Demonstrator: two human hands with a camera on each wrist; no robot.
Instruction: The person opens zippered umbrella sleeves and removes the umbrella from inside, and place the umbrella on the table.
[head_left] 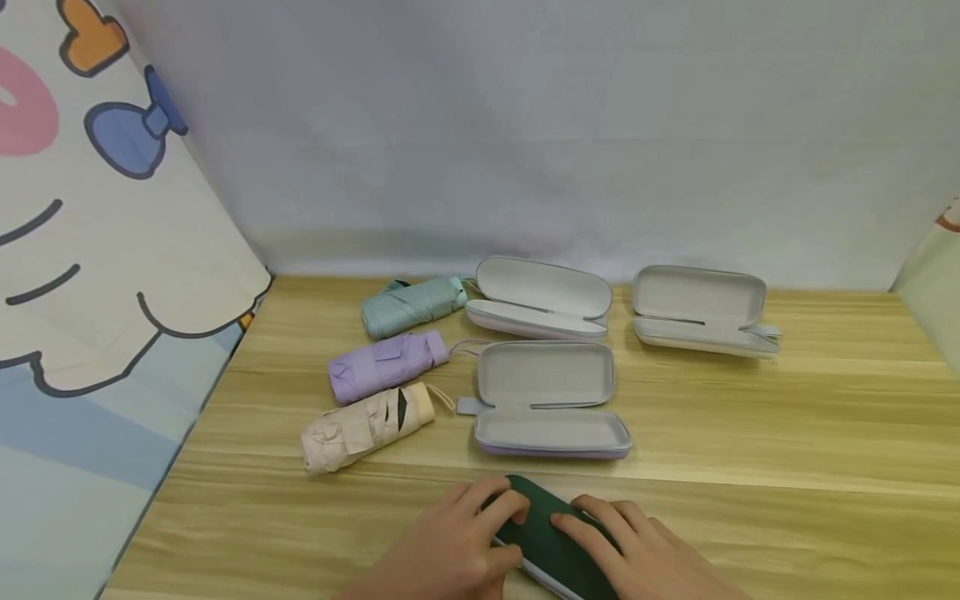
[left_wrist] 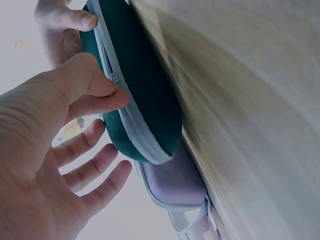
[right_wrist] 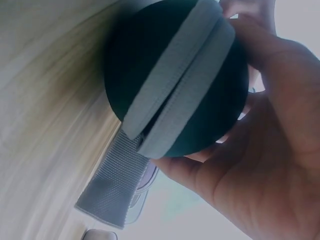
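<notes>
A dark green zip case (head_left: 546,529) with a light grey zip band lies near the front edge of the head view. My left hand (head_left: 468,533) is at its left side; in the left wrist view the thumb and index finger pinch the zip pull (left_wrist: 115,80), the other fingers spread loosely. Part of the zip is parted near the pull. My right hand (head_left: 637,546) grips the case's right part, fingers over its top. In the right wrist view a grey fabric tab (right_wrist: 111,177) sticks out from the case's end.
Beyond the hands stand three opened cases: a purple one (head_left: 551,431), a pale one (head_left: 543,287) behind it, and another (head_left: 701,296) at right. Left of them lie three folded umbrellas: teal (head_left: 414,306), purple (head_left: 388,365), beige (head_left: 360,431). A white curtain (head_left: 525,150) hangs behind the table.
</notes>
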